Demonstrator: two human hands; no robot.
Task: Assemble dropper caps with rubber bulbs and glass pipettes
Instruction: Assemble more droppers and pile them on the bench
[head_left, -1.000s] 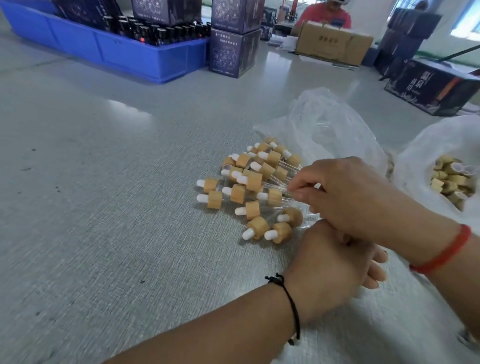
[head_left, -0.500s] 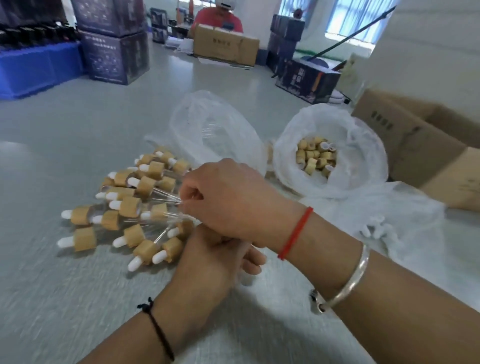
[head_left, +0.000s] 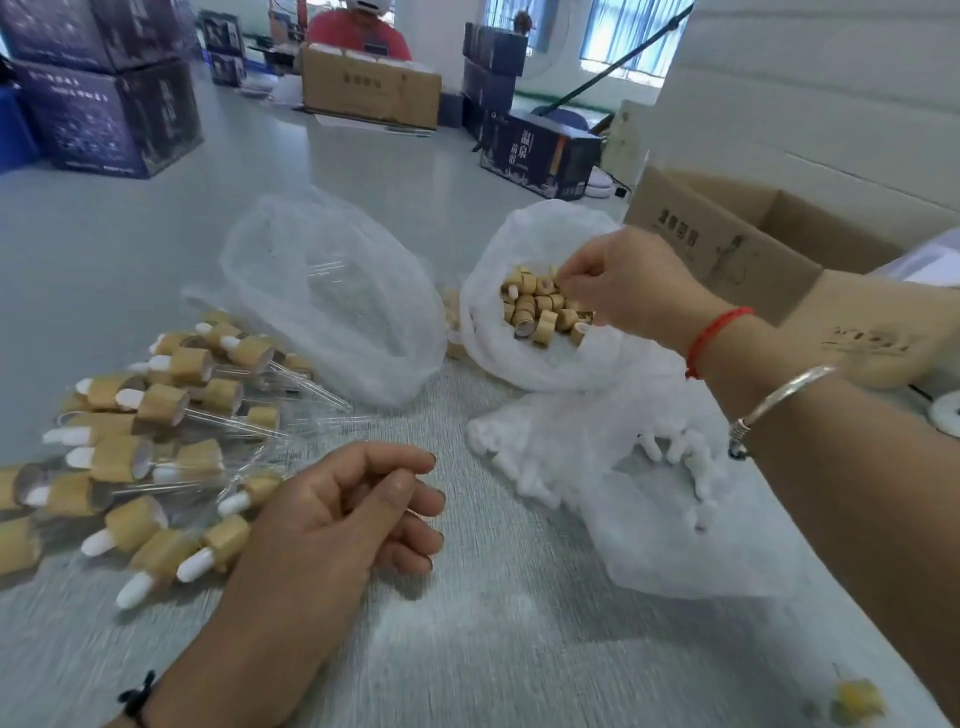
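A heap of assembled droppers (head_left: 156, 441), bamboo caps with white bulbs and glass pipettes, lies at the left. My left hand (head_left: 337, 514) rests on the table beside it, fingers loosely curled, holding nothing. My right hand (head_left: 628, 286) reaches into a white bag (head_left: 483, 332) of loose bamboo caps (head_left: 540, 312). Its bunched fingertips are down among the caps, and whether they hold one is hidden. A clear bag (head_left: 322, 291) with a few glass pipettes lies between the heap and the cap bag. White rubber bulbs (head_left: 675, 457) sit in a third bag under my right forearm.
An open cardboard box (head_left: 727, 249) stands right of the cap bag. Dark printed cartons (head_left: 104, 119) are stacked at the back left and another (head_left: 540, 150) at the back centre. A person in red sits behind a far cardboard box (head_left: 369, 88).
My right hand left the dropper heap and swung right into the cap bag. My left hand stayed on the table, now uncovered. The camera turned to the right.
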